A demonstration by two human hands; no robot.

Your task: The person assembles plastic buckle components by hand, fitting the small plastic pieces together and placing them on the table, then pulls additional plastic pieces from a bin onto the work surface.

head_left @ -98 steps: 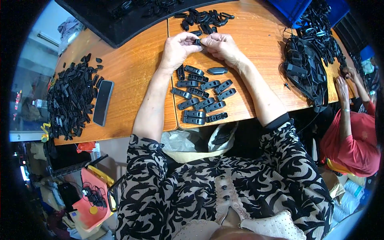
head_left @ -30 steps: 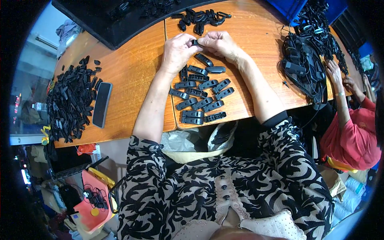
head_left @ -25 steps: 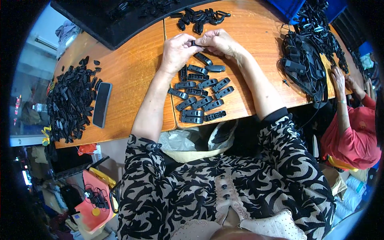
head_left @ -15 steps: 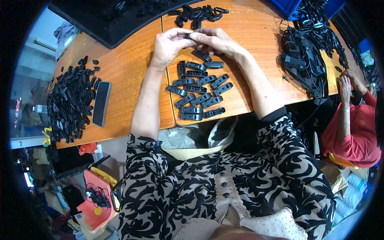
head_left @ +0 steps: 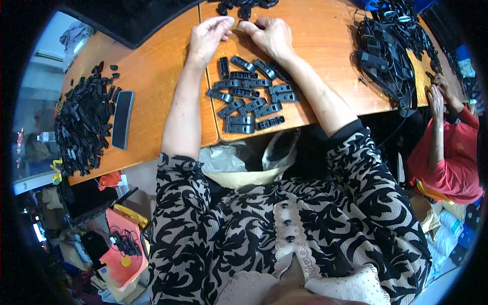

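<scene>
My left hand is raised over the far part of the table, its fingers curled together. Whatever it may hold is hidden. Just to its right, my right hand has the thumb pointing toward the left hand and the fingers bent; anything in its grip is too small to make out. A narrow gap separates the two hands. Nearer to me lies a group of black plastic clip-like pieces, loosely arranged in rows. Beyond my hands is a small heap of black curved parts, partly cut off by the upper edge.
On the left are a heap of small black parts and a phone. A black tray stands far left. Cables and a black bag lie right, near a co-worker's hands. A pale sack hangs below the edge.
My hands have come apart from around a small black piece. The view has shifted, so the table appears higher. Some clip-like pieces at the group's right side now lie closer together.
</scene>
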